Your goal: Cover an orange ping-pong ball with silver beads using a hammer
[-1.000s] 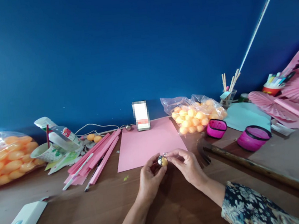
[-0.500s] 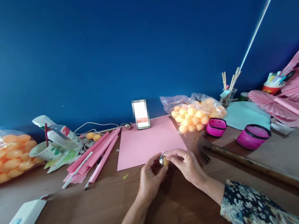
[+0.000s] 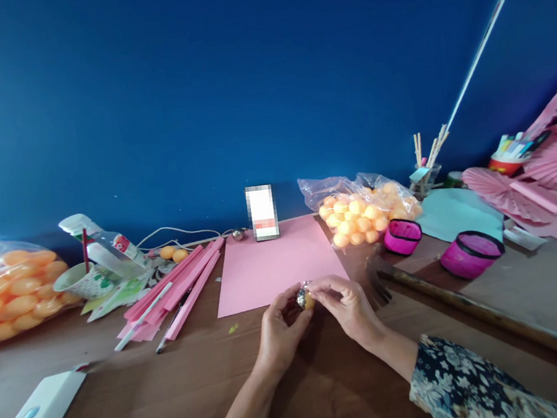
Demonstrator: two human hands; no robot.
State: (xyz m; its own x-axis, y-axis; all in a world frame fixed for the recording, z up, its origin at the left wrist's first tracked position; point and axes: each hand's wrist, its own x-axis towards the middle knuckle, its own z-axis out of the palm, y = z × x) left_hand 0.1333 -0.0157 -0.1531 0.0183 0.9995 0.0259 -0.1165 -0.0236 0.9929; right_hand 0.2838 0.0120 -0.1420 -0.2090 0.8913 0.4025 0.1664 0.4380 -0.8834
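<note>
A small shiny silver ball (image 3: 301,297), with a yellowish part at its lower right, is between my hands over the brown table, just below the pink sheet (image 3: 275,270). My left hand (image 3: 282,326) is closed round it from the left, thumb and fingers bent. From the right, my right hand (image 3: 344,305) pinches at the top right of the ball; what lies between its fingertips is too small to make out.
Pink strips (image 3: 182,290) and a white power strip (image 3: 38,417) lie at left. Bags of orange balls (image 3: 355,220) stand on both sides. At right are two magenta containers (image 3: 472,257), a long wooden-handled tool (image 3: 449,297) and pink paper fans (image 3: 501,197). A phone (image 3: 262,212) stands behind.
</note>
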